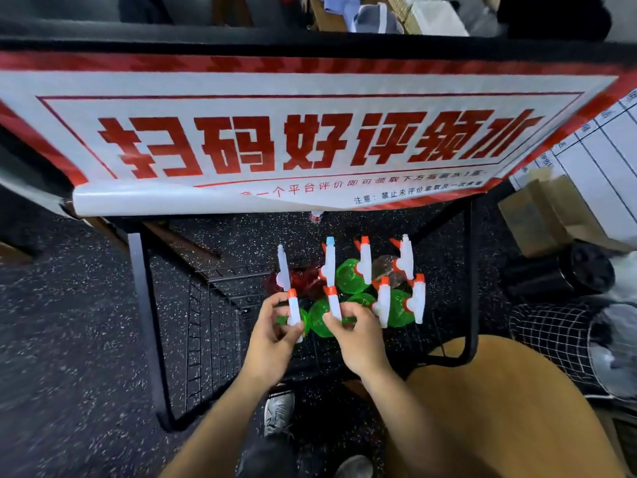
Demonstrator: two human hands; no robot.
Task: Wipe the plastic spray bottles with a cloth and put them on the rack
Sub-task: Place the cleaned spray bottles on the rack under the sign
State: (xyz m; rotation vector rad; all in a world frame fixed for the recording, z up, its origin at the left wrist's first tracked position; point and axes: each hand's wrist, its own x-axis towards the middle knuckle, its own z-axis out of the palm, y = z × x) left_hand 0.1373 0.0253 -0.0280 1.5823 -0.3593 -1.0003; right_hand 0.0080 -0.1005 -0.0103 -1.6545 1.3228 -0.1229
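Setting bottles onto the rack (220, 305), apparently the placing step: left hand (272, 336) pinching the white spray head of a green bottle (299, 319), right hand (358, 334) with fingers curled round the head of its neighbour (319, 317). No cloth showing. Next, probably easing both down level beside the rest. Translucent glossy plastic bodies, orange nozzle tips, thin black wire shelf under a glossy banner (310, 139).

green spray bottles (348, 276), red-and-white banner (275, 132), black speckled floor (69, 322)
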